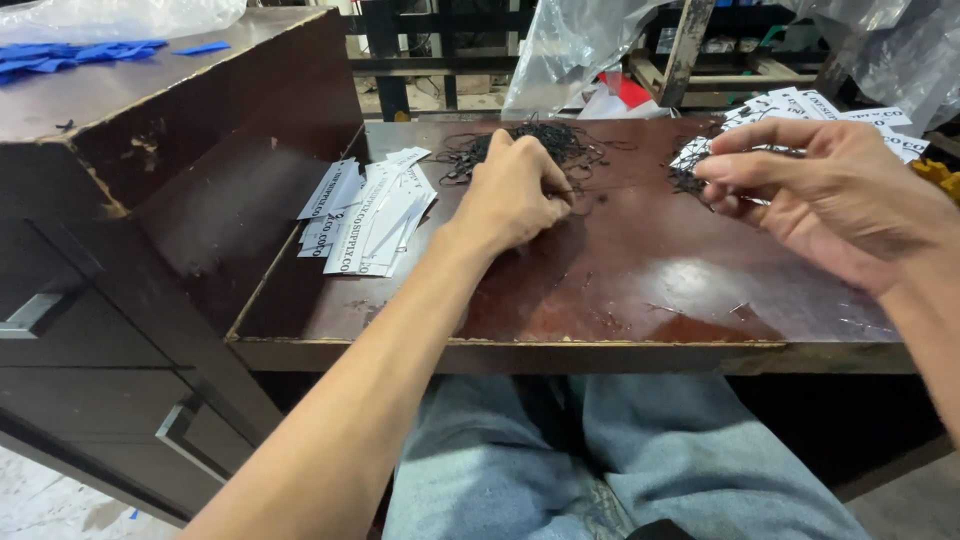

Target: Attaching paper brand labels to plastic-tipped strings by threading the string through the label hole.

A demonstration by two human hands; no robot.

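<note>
My left hand (512, 190) rests on the dark wooden table (620, 300), fingers curled into a tangled pile of thin black strings (570, 142). My right hand (830, 190) hovers at the right, thumb and fingers pinched together beside a smaller clump of black strings (688, 178) lying on white paper tags (800, 105). Whether it pinches a string is hard to tell. A stack of white printed tags (370, 215) lies left of my left hand.
A dark cabinet (150, 200) with drawers stands at the left, blue scraps (60, 55) on its top. Clear plastic bags (580, 45) and wooden frames fill the back. My jeans-clad legs (600, 460) are under the table's front edge.
</note>
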